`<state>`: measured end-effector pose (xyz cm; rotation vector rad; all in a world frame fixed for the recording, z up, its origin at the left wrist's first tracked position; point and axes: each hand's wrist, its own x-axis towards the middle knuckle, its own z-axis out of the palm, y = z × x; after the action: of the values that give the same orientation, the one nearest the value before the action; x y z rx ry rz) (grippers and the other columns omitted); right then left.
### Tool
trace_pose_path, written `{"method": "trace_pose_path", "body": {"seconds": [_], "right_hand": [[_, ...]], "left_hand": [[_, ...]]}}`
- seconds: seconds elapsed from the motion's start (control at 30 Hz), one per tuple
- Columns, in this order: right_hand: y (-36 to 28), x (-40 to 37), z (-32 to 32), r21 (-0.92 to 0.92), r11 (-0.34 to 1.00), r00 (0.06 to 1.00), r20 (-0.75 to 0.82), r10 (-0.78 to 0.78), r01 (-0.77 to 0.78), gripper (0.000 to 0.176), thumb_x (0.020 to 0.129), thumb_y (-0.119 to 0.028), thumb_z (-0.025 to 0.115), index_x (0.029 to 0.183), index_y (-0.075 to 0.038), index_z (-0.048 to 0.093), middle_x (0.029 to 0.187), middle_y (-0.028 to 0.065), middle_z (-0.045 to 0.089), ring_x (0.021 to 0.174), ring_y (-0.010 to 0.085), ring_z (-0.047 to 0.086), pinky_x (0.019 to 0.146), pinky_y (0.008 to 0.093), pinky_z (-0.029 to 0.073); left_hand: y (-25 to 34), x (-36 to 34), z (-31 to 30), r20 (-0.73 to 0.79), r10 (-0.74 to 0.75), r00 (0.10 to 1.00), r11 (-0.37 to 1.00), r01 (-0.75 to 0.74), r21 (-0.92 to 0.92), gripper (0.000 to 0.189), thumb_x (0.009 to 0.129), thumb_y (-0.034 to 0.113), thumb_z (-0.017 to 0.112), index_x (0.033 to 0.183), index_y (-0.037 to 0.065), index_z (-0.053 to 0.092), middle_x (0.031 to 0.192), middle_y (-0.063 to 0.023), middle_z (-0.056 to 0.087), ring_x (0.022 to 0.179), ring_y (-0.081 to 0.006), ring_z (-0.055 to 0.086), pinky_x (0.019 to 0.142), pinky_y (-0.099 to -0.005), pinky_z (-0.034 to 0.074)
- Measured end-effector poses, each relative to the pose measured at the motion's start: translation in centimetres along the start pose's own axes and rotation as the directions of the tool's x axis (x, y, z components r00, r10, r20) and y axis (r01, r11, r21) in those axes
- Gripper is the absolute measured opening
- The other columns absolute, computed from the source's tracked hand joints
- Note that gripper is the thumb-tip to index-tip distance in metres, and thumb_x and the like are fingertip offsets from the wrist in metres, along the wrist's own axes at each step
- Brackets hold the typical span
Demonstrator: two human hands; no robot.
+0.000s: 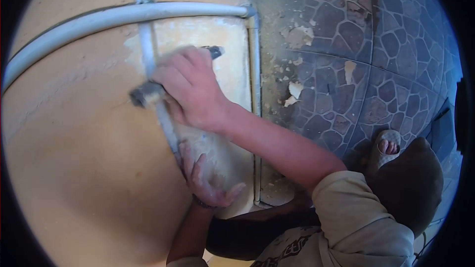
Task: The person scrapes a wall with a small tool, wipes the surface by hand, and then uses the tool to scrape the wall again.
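My right hand [190, 86] is wrapped round a hand tool with a blurred, dark, thick end [143, 94]. Another dark piece [215, 52] sticks out past the knuckles; whether it belongs to the same tool is unclear. This hand is over the whitish, scraped part of the wall [232, 64], near a narrow vertical white strip [147, 49]. Lower down, my left hand [210, 183] has its fingers spread, with fingertips by the lower end of the strip. It holds nothing, and a dark band circles its wrist.
A thick white pipe [114, 16] crosses the orange wall [89, 153] and meets a thinner pipe [256, 79] along the wall's edge. Pale flakes [295, 90] lie on the stone-patterned floor [331, 69]. My sandalled foot [388, 146] and dark-clad knee [410, 183] are at right.
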<state>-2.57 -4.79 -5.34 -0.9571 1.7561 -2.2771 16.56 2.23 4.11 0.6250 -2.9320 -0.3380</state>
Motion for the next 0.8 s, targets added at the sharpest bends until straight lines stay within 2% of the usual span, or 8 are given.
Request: {"method": "trace_pose_path", "body": {"seconds": [0.07, 0.13, 0.2, 0.27, 0.4, 0.47, 0.67, 0.8], "right_hand": [[3.1, -2.6, 0.9, -0.015, 0.996, 0.995, -0.052, -0.084, 0.084, 0.027, 0.071, -0.003, 0.064, 0.097, -0.009, 0.063, 0.098, 0.0107, 0.062, 0.093, 0.0315, 0.056, 0.083, 0.0417, 0.040], [6.7, -3.0, -1.6, 0.090, 0.950, 0.953, -0.035, 0.302, -0.298, 0.023, 0.076, -0.003, 0.062, 0.099, -0.006, 0.063, 0.092, 0.0091, 0.063, 0.088, 0.0294, 0.057, 0.081, 0.0435, 0.042], [4.2, -2.1, -1.3, -0.034, 0.927, 0.927, -0.044, 0.372, -0.373, 0.024, 0.080, -0.004, 0.061, 0.103, -0.007, 0.061, 0.093, 0.0095, 0.062, 0.091, 0.0308, 0.055, 0.079, 0.0427, 0.041], [-0.2, -0.8, 0.4, 0.012, 1.000, 0.983, -0.180, 0.026, -0.024, 0.031, 0.071, -0.002, 0.064, 0.100, -0.009, 0.059, 0.094, 0.0110, 0.060, 0.089, 0.0312, 0.055, 0.078, 0.0427, 0.040], [2.2, -0.2, 0.4, -0.011, 0.994, 0.981, -0.159, -0.110, 0.110, 0.029, 0.069, -0.001, 0.061, 0.097, -0.009, 0.060, 0.093, 0.0122, 0.060, 0.088, 0.0328, 0.055, 0.078, 0.0433, 0.041], [5.8, -0.1, -0.7, -0.038, 0.953, 0.949, -0.112, 0.296, -0.302, 0.021, 0.075, 0.002, 0.063, 0.092, -0.009, 0.063, 0.091, 0.0097, 0.063, 0.092, 0.0267, 0.057, 0.079, 0.0369, 0.042], [-1.9, 2.2, 0.1, 0.016, 0.989, 0.976, -0.162, -0.146, 0.150, 0.027, 0.067, 0.004, 0.057, 0.088, -0.011, 0.064, 0.089, 0.0102, 0.063, 0.088, 0.0297, 0.058, 0.073, 0.0402, 0.041], [2.2, 2.5, -0.3, -0.145, 0.967, 0.969, -0.167, 0.184, -0.209, 0.018, 0.069, 0.002, 0.058, 0.083, -0.009, 0.061, 0.083, 0.0141, 0.060, 0.081, 0.0343, 0.055, 0.070, 0.0441, 0.039]], "left_hand": [[0.7, 0.4, -0.4, 0.007, -0.026, 1.000, 0.999, 0.026, 0.020, 0.092, 0.073, 0.057, 0.073, 0.136, -0.001, 0.038, 0.141, -0.0350, 0.037, 0.133, -0.0502, 0.035, 0.110, -0.0607, 0.020], [1.1, 1.2, -0.7, 0.005, -0.042, 0.999, 0.998, 0.042, 0.045, 0.091, 0.074, 0.056, 0.073, 0.136, -0.001, 0.038, 0.140, -0.0353, 0.037, 0.132, -0.0507, 0.036, 0.110, -0.0604, 0.020], [1.3, 1.4, -0.5, 0.020, -0.037, 0.999, 0.998, 0.036, 0.047, 0.089, 0.074, 0.054, 0.072, 0.135, -0.001, 0.039, 0.140, -0.0355, 0.038, 0.132, -0.0512, 0.036, 0.110, -0.0601, 0.021], [0.9, 0.9, -0.3, 0.011, -0.027, 1.000, 0.999, 0.027, 0.023, 0.088, 0.075, 0.054, 0.072, 0.135, -0.001, 0.039, 0.140, -0.0352, 0.038, 0.131, -0.0507, 0.037, 0.110, -0.0600, 0.020], [1.1, 1.3, -0.6, 0.004, -0.035, 0.999, 0.999, 0.035, 0.012, 0.088, 0.075, 0.053, 0.072, 0.135, -0.002, 0.040, 0.140, -0.0348, 0.038, 0.132, -0.0504, 0.037, 0.110, -0.0603, 0.019], [1.4, 1.4, -0.7, 0.024, -0.056, 0.998, 0.998, 0.055, 0.041, 0.088, 0.075, 0.053, 0.072, 0.135, -0.002, 0.040, 0.140, -0.0344, 0.039, 0.132, -0.0504, 0.037, 0.111, -0.0606, 0.018], [1.6, 0.9, -0.8, 0.052, -0.048, 0.997, 0.999, 0.047, 0.027, 0.086, 0.074, 0.053, 0.072, 0.133, -0.002, 0.043, 0.141, -0.0330, 0.040, 0.132, -0.0503, 0.037, 0.111, -0.0608, 0.017], [1.7, 1.4, -0.7, 0.060, -0.078, 0.995, 0.996, 0.075, 0.053, 0.085, 0.075, 0.053, 0.072, 0.133, -0.002, 0.043, 0.141, -0.0326, 0.040, 0.132, -0.0503, 0.037, 0.111, -0.0605, 0.017]]}}
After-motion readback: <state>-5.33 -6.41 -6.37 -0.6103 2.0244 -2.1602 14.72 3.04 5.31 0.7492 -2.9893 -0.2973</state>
